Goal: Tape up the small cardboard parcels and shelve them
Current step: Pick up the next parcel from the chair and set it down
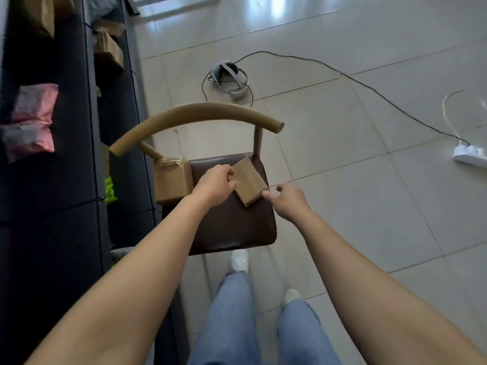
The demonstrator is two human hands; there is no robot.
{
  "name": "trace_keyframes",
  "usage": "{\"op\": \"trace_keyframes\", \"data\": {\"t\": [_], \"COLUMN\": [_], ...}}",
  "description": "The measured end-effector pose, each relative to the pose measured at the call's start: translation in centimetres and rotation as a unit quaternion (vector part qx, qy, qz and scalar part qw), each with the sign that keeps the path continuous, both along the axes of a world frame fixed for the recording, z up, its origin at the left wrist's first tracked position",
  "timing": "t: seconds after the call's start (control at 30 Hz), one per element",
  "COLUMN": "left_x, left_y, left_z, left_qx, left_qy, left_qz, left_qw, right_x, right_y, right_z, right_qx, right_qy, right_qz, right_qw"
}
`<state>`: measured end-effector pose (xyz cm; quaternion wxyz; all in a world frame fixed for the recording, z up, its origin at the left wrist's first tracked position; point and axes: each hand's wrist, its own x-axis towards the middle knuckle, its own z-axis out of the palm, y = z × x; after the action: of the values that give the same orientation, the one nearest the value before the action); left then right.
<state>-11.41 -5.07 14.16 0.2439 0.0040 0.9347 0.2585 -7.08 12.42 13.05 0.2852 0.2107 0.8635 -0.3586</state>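
- Pale glossy tiled floor fills most of the view, with light glaring off it at the top.
- Tall black shelving unit runs down the whole left side. There are crumpled brown paper packages on its upper levels and a pink plastic bag lower down.
- Chair with a dark brown leather seat and a curved tan backrest stands right up against the shelving, and it's basically the work surface here.
- The person's legs in light blue jeans and white shoes are just in front of the seat.
- Bigger taped cardboard box sits on the seat's left edge, beside the shelf.
- Small flat brown cardboard parcel lies on the seat towards the back right, turned at an angle.
- Left hand has its fingers curled over the parcel's left edge, gripping it.
- Right hand is at the parcel's near corner with its fingers curled and the thumb tip touching the cardboard. Honestly can't tell if it's actually pinching it.
- Grey head-strap gadget lies on the floor behind the chair, and a thin black cable trails from it to a white power strip at the far right.
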Motion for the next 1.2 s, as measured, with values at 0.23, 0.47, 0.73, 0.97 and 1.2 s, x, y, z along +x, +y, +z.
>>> {"op": "trace_keyframes", "data": {"t": [0.23, 0.47, 0.73, 0.97, 1.2], "left_x": [-6.1, -8.9, -8.3, -6.2, -3.3], "left_y": [0.5, 0.6, 0.4, 1.3, 3.3], "left_z": [-10.2, -16.6, -14.8, -6.5, 5.8], "left_qx": [-0.008, 0.025, 0.043, 0.115, 0.172], "left_qy": [-0.051, -0.108, -0.095, -0.027, 0.062], "left_qz": [-0.018, 0.01, 0.06, 0.12, 0.169], "left_qw": [0.999, 0.994, 0.993, 0.986, 0.969], "right_x": [-3.3, -4.6, -5.5, -5.5, -4.1], "right_y": [-1.6, -3.3, -3.4, -1.0, 1.6], "right_z": [-10.4, -16.5, -14.6, -6.8, 5.0], "right_qx": [-0.088, -0.249, -0.339, -0.29, -0.306], "right_qy": [-0.076, -0.133, -0.123, -0.054, 0.041], "right_qz": [-0.161, -0.31, -0.377, -0.309, -0.253], "right_qw": [0.98, 0.908, 0.853, 0.904, 0.917]}}
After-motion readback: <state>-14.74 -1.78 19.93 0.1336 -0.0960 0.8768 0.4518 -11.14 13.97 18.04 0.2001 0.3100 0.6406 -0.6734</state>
